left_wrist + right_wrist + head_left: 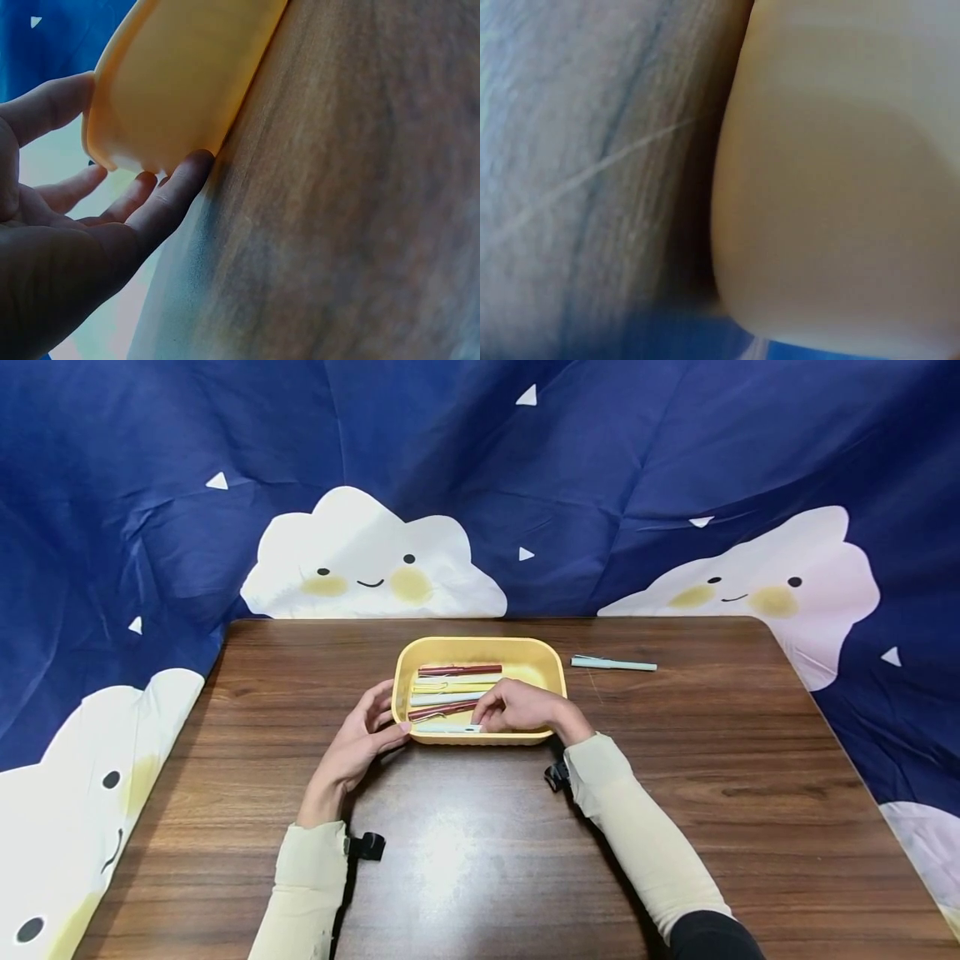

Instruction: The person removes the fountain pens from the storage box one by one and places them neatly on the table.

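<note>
A yellow plastic box [555, 693] stands on the table with several capped pens lying side by side in its left part. My left hand [358, 745] holds the box by its left end, thumb at the near corner of the rim and fingers on the end wall. The left wrist view shows this hand [82, 225] against the box's outer wall [187, 82]. Reaching into the box, my right hand [517, 706] pinches the right end of a pale pen [442, 728] along the near wall. In the right wrist view the box wall [832, 202] fills much of the frame, hand unseen.
Outside the box, right of its far corner, lies a light blue pen [615, 664]. Dark red pens [468, 670], a yellow pen [450, 688] and other pale pens share the box. A blue cloud-print cloth [570, 485] hangs behind the brown wooden table [750, 760].
</note>
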Demonstrator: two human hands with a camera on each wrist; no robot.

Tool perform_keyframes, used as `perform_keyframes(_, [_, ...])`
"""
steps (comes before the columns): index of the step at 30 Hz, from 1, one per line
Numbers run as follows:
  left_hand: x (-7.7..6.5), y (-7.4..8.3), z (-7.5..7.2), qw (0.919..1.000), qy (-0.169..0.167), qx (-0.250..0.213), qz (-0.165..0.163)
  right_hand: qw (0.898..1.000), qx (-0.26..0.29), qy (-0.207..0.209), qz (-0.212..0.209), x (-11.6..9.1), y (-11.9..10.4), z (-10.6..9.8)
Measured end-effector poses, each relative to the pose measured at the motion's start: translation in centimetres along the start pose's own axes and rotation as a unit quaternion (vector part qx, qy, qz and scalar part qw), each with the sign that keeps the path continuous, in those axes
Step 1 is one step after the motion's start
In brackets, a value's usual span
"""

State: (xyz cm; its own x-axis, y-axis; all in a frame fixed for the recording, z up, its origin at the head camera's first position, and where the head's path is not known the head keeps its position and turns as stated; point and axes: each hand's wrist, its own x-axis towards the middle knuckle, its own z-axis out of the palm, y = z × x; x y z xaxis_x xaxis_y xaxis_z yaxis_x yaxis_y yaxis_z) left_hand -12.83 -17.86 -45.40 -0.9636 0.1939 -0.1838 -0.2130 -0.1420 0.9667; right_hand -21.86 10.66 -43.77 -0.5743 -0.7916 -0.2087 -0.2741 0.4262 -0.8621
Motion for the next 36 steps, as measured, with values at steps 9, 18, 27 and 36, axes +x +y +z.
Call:
perform_keyframes(9, [0.0, 0.0, 0.0, 1.0, 0.0, -0.002, -0.001, 0.999, 0.025, 0.013, -0.016, -0.5, -0.2, -0.5])
perform_keyframes(18, [0.0, 0.1, 0.0, 1.0, -0.002, -0.005, 0.0, 0.999, -0.001, 0.032, -0.043, -1.3, -1.0, -1.8])
perform_keyframes(27, [0.0, 0.0, 0.0, 1.0, -0.002, -0.008, -0.004, 0.997, -0.015, 0.051, -0.059, -2.3, -1.7, -2.3])
perform_keyframes(36, [0.0, 0.0, -0.1, 1.0, -0.003, -0.008, -0.003, 0.994, -0.002, 0.101, -0.045, -4.0, -1.8, -3.5])
